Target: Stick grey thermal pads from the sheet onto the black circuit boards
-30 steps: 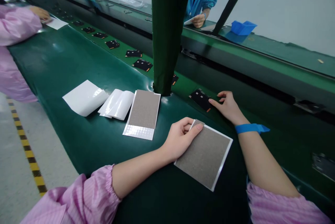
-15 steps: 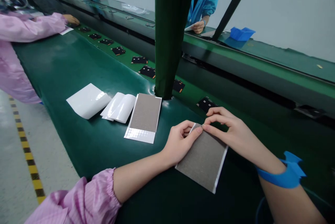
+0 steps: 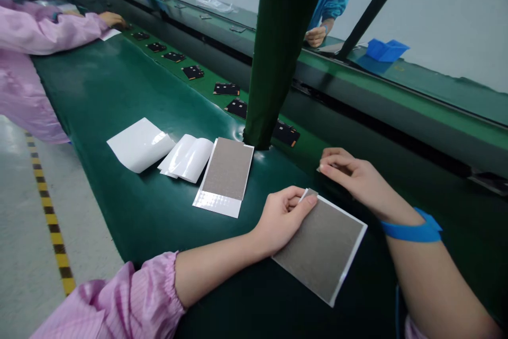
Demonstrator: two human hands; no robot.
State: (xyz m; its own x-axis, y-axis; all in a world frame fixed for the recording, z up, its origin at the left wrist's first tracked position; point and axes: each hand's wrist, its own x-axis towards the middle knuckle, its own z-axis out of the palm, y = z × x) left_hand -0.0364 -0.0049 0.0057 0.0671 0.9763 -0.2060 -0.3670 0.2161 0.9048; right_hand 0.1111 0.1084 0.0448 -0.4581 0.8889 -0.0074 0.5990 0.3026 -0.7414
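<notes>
My left hand (image 3: pixel 283 220) grips a grey sticker sheet (image 3: pixel 321 246) with a white backing by its upper left corner, thumb on top and fingers underneath. The sheet is tilted above the green bench. A white strip of backing shows along its upper edge. My right hand (image 3: pixel 353 177), with a blue wrist strap (image 3: pixel 413 227), is up and to the right of the sheet, apart from it. Its thumb and fingertips pinch a small, thin piece, probably a sticker (image 3: pixel 319 168), mostly hidden by the fingers.
Another grey sheet (image 3: pixel 227 170) and curled white backing papers (image 3: pixel 138 146) lie on the green bench (image 3: pixel 154 222). A green post (image 3: pixel 273 58) rises beyond them. Black circuit boards (image 3: pixel 286 133) line the green strip behind. Co-workers' hands (image 3: pixel 113 19) are farther off; a blue bin (image 3: pixel 387 49) stands across.
My right hand has moved off the sheet's top edge, up and right, with a small piece in its fingertips. White backing now shows along that edge. My left hand still holds the sheet.
</notes>
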